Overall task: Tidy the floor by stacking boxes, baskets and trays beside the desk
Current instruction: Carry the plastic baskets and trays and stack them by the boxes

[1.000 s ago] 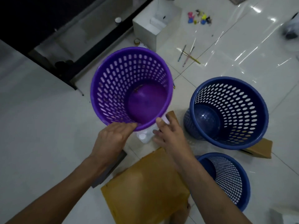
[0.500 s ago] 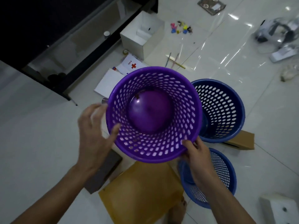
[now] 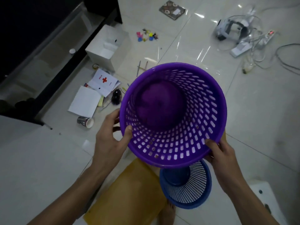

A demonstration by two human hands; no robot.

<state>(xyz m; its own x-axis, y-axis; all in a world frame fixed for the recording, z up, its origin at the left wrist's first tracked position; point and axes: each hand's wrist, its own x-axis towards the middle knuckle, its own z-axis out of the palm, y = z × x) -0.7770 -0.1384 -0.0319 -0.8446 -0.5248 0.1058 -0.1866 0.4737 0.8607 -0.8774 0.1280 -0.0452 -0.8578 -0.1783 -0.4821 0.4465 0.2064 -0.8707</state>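
Head view: both hands, left hand (image 3: 110,140) and right hand (image 3: 222,153), grip the rim of a perforated purple basket (image 3: 175,127), held above a blue basket (image 3: 186,189). Glossy white tiled floor (image 3: 259,119) carries scattered papers (image 3: 95,93) and cables (image 3: 259,44)

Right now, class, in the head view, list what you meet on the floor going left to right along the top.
white open box → coloured small toys → patterned flat packet → white headset with cables → power strip

Perforated purple basket (image 3: 178,143) held in the air, mouth tilted towards camera, above small blue mesh basket (image 3: 191,192) on floor
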